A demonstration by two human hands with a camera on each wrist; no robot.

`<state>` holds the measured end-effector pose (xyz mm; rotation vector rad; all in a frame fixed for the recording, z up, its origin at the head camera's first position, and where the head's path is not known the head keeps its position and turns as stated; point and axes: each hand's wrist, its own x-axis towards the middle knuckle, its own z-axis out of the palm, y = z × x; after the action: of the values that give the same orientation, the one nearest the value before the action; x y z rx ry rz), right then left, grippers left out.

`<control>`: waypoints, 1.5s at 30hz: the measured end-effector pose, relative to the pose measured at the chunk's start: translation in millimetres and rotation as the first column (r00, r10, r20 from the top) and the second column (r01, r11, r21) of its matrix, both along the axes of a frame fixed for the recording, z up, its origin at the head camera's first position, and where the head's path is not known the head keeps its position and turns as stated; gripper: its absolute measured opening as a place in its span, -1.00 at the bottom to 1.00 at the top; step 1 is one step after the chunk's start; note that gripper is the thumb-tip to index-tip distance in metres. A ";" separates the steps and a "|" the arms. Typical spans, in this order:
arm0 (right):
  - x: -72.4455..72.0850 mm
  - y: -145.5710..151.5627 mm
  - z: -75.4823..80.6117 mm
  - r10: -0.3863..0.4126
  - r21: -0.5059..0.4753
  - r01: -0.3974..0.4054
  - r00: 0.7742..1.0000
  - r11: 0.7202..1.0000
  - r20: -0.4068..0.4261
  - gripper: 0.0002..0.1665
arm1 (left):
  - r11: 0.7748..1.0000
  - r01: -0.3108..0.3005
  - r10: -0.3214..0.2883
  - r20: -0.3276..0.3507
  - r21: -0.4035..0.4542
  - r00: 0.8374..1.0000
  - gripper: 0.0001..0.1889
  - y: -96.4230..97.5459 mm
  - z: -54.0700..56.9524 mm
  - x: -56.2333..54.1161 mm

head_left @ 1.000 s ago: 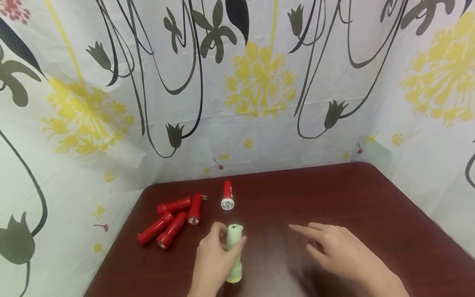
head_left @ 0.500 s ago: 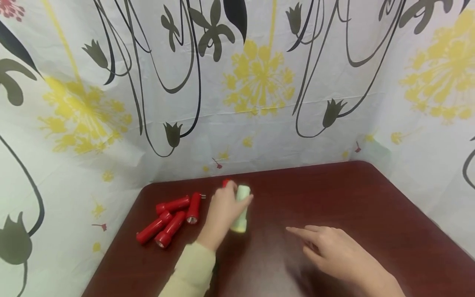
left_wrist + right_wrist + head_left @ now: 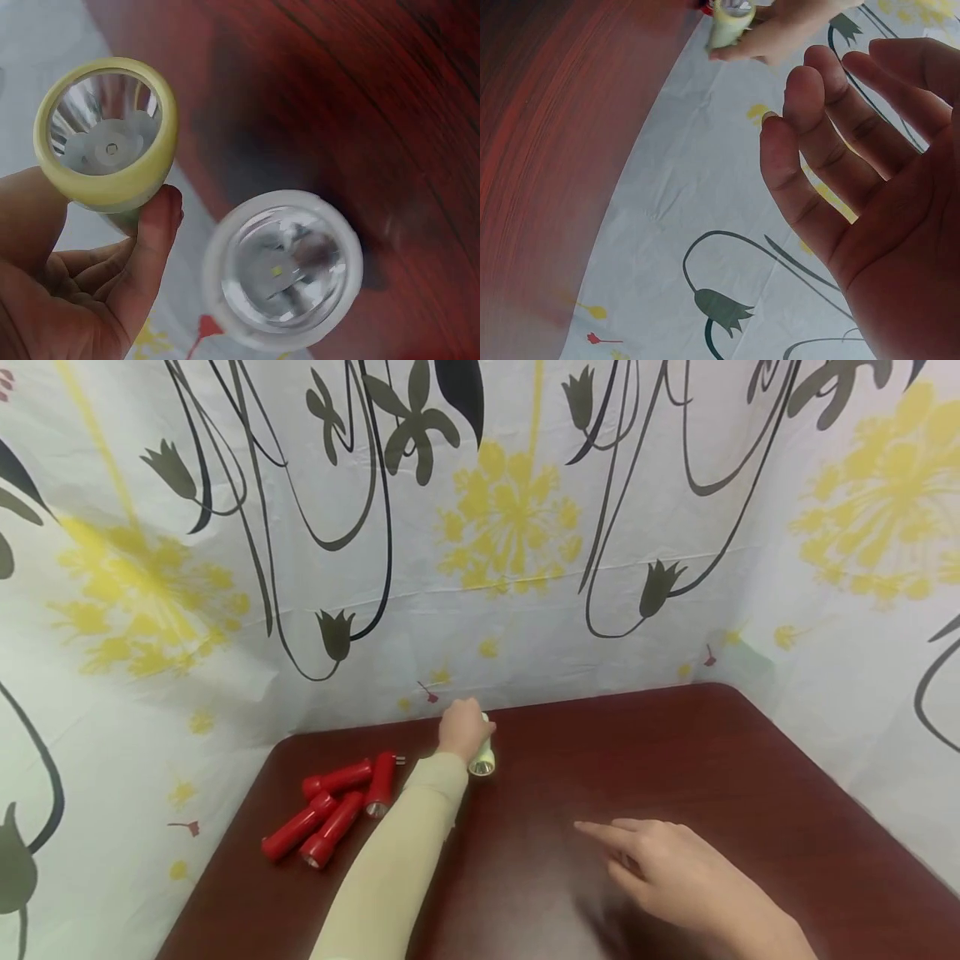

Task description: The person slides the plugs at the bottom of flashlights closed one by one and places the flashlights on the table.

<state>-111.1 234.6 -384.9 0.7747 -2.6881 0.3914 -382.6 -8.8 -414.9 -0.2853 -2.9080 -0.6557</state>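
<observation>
My left hand [image 3: 462,727] grips a pale green flashlight [image 3: 482,758] near the table's far edge. In the left wrist view its yellow-rimmed lens [image 3: 105,139] faces the camera, fingers and thumb around the body. Close beside it is the white-headed red flashlight [image 3: 283,270], its lens toward the camera; my left hand and sleeve hide it in the head view. My right hand [image 3: 667,872] hovers over the right part of the table and holds nothing. Its fingers are loosely bent in the right wrist view.
Several red flashlights [image 3: 337,779] lie in a cluster on the left of the dark red table [image 3: 600,760]; one has metal plug prongs [image 3: 400,761]. A white sheet [image 3: 517,660] printed with flowers hangs right behind and beside the table.
My left hand has carried the green flashlight from the near middle to the far edge, beside the white-headed red one, lens now facing me. My right hand has stayed almost still.
</observation>
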 end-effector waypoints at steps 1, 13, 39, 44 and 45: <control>0.1 -0.2 0.2 -0.001 -0.002 0.001 1.000 1.000 0.004 -0.38 | 1.000 0.001 -0.001 0.007 -0.013 1.000 -0.72 -1.4 -4.2 -5.3; 0.9 0.9 1.9 -0.008 0.001 0.008 1.000 1.000 0.016 -0.42 | 0.989 -0.045 0.051 0.042 -0.142 0.998 -0.76 -4.6 -23.7 -27.4; -0.1 2.7 -0.1 -0.012 -0.001 0.012 0.997 1.000 0.076 -0.42 | 0.982 -0.040 0.037 -0.020 -0.183 0.999 -0.55 -5.2 6.5 -7.9; -2.9 4.0 -0.7 -0.016 0.002 0.016 0.996 1.000 0.089 -0.44 | 0.970 -0.073 0.053 -0.090 -0.231 0.994 -0.56 -10.6 43.7 5.5; -3.3 4.2 -1.2 -0.015 0.003 0.015 0.996 1.000 0.087 -0.44 | 0.966 -0.080 0.054 -0.112 -0.245 0.992 -0.57 -11.9 49.3 8.9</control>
<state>-114.4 238.9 -386.1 0.7546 -2.7743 0.4274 -373.7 -20.6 -365.6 -0.2400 -2.8828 -0.2550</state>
